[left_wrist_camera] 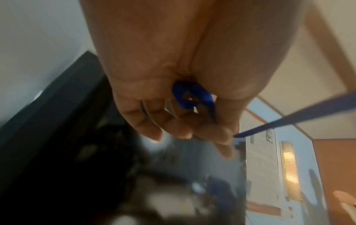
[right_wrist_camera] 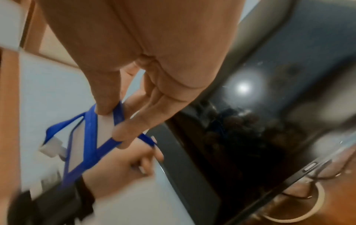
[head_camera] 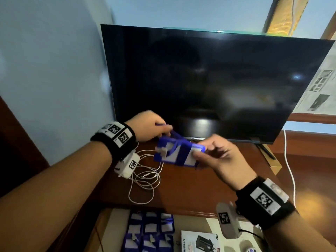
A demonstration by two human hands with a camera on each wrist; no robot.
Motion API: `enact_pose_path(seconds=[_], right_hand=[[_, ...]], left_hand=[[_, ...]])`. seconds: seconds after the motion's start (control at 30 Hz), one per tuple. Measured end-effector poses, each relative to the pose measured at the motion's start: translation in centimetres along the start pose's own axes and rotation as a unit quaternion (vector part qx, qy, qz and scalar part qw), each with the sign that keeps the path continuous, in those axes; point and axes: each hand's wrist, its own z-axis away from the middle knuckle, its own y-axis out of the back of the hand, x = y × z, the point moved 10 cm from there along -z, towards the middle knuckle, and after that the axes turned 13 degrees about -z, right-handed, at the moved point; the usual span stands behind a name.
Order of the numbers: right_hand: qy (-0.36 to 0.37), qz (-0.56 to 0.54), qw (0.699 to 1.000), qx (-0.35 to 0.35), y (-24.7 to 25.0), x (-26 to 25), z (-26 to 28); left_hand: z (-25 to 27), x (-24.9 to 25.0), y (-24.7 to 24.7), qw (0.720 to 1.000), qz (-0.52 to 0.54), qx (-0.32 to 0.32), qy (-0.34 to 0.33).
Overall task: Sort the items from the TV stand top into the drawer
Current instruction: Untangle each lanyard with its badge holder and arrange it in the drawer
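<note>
A blue badge holder (head_camera: 179, 153) with a white card and a blue lanyard wound round it hangs above the brown TV stand top (head_camera: 181, 190), in front of the TV. My right hand (head_camera: 212, 153) pinches its right end between thumb and fingers; the right wrist view shows the same badge holder (right_wrist_camera: 86, 137). My left hand (head_camera: 154, 127) grips the loose lanyard strap (left_wrist_camera: 192, 97), its fingers curled round a loop. Below, the open drawer (head_camera: 116, 226) holds several more wrapped blue badge holders (head_camera: 149, 231).
A black TV (head_camera: 209, 84) stands at the back of the stand. A white cable (head_camera: 145, 177) lies coiled on the stand's left part. A white boxed product (head_camera: 198, 241) lies in the drawer. Another white cord (head_camera: 289, 170) hangs at the right.
</note>
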Motion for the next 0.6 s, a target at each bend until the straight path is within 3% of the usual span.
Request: enact_pose_path(seconds=[0.07, 0.17, 0.3, 0.37, 0.43, 0.5, 0.57, 0.6], right_hand=[[0.016, -0.074, 0.996, 0.044, 0.8, -1.4, -0.8], [0.028, -0.113, 0.986, 0.119, 2.9, -1.4, -1.5], [0.02, 0.033, 0.974, 0.223, 6.0, 1.0, -0.6], [-0.003, 0.154, 0.971, 0.181, 5.3, 3.1, 0.2], [-0.027, 0.25, 0.965, 0.069, 2.3, 5.3, 1.3], [-0.049, 0.28, 0.957, -0.06, -1.3, 6.4, 3.0], [-0.083, 0.245, 0.955, -0.148, -3.7, 6.8, 4.5], [-0.102, 0.208, 0.96, -0.158, -3.9, 6.5, 4.7]], left_hand=[[0.6, 0.5, -4.2, 0.996, 0.066, -0.051, -0.035], [3.6, 3.4, -8.5, 0.978, 0.184, -0.091, -0.03], [7.4, 7.2, -8.9, 0.984, 0.156, -0.034, -0.081], [8.2, 7.9, -6.5, 0.993, 0.042, 0.03, -0.11], [8.6, 9.1, -4.4, 0.977, -0.116, 0.077, -0.161], [8.2, 9.3, -3.9, 0.959, -0.203, 0.052, -0.193], [7.8, 7.8, -4.4, 0.97, -0.164, -0.013, -0.178], [7.8, 6.8, -5.0, 0.983, -0.08, -0.048, -0.156]])
